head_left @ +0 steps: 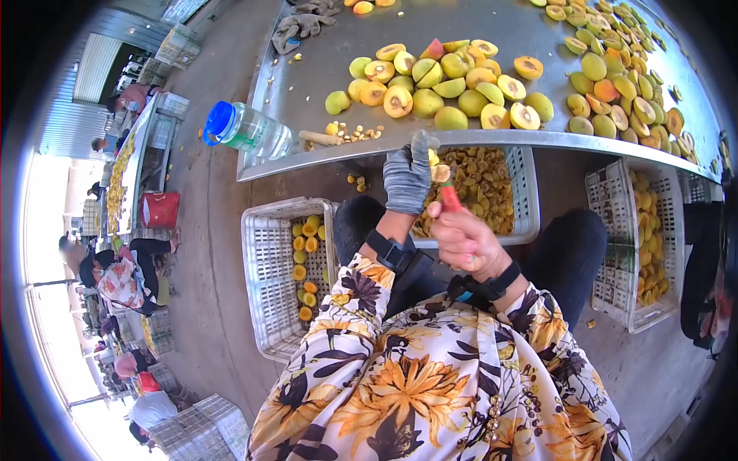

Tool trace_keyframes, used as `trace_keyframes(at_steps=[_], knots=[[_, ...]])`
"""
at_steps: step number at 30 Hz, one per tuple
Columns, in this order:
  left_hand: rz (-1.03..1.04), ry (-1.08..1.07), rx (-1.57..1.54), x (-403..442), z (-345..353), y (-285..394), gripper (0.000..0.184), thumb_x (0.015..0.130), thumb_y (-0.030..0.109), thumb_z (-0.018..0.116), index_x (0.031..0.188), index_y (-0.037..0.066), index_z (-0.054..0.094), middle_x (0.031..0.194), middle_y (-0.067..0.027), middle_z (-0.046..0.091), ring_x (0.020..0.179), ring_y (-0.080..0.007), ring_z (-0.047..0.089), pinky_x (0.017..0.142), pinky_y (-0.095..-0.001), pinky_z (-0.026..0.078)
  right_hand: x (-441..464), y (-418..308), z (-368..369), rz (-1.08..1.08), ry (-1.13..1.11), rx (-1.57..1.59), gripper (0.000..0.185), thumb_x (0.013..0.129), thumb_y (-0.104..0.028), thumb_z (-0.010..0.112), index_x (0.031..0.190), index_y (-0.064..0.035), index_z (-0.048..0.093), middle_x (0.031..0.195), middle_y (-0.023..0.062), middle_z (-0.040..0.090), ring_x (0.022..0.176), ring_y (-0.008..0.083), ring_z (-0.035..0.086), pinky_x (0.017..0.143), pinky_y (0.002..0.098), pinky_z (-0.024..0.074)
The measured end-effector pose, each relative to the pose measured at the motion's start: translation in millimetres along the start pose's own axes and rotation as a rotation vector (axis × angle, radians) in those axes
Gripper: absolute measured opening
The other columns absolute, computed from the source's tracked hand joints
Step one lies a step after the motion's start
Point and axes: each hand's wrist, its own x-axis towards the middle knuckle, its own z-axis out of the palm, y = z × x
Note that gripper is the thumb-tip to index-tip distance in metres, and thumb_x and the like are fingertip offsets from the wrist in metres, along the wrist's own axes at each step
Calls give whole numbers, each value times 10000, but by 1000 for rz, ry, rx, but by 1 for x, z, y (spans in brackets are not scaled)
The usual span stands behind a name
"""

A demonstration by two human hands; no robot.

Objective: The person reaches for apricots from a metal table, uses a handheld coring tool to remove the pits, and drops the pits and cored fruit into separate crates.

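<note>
My left hand [407, 178], in a grey striped knit glove, is closed at the table's front edge on a piece of yellow stone fruit [433, 157], mostly hidden by the fingers. My bare right hand [467, 240] grips a small tool by its red handle [450, 199]. The tool's tip meets an orange-brown bit of fruit or pit [440, 174] beside the glove; its blade cannot be made out. Just beyond, halved apricot-like fruits [427, 102] lie on the metal table [323, 46]. Below both hands stands a white crate [525, 196] of pitted, browned halves.
A blue-capped water bottle [257, 132] lies at the table's left corner, near a wooden stick [320, 138] and loose pits. More fruit [615, 92] is heaped at right. White crates stand at left [265, 269] and right [615, 261]. Other people work far left.
</note>
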Motion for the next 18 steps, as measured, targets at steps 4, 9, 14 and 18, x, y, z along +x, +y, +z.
trace_keyframes(at_steps=[4, 9, 14, 18], knots=[[241, 200, 538, -13, -29, 17, 490, 900, 438, 352, 822, 63, 657, 748, -123, 639, 667, -293, 607, 645, -362, 469, -25, -26, 16, -203, -23, -217, 168, 868, -106, 475, 1029, -63, 468, 570, -42, 345, 352, -12, 276, 287, 153, 245], [36, -223, 1196, -25, -148, 14, 414, 845, 447, 442, 920, 89, 637, 840, -104, 643, 731, -301, 605, 692, -366, 469, -25, -39, -71, -233, 920, -2223, 225, 700, -133, 571, 866, 6, 513, 730, 260, 571, 733, 426, 557, 625, 453, 456], [-286, -212, 1517, -45, -227, 27, 478, 747, 532, 522, 984, 129, 624, 908, -135, 624, 883, -299, 578, 802, -392, 426, -11, -27, -71, 10, 854, -2082, 326, 700, -240, 614, 891, -2, 499, 753, 243, 571, 756, 422, 555, 631, 456, 451], [-29, 46, 1286, 13, -209, 49, 501, 744, 479, 551, 1096, 122, 559, 994, -138, 585, 968, -298, 548, 819, -418, 424, -20, -22, -74, -230, 730, -2141, 328, 705, -192, 634, 904, 1, 459, 660, 192, 551, 645, 380, 563, 564, 436, 445]])
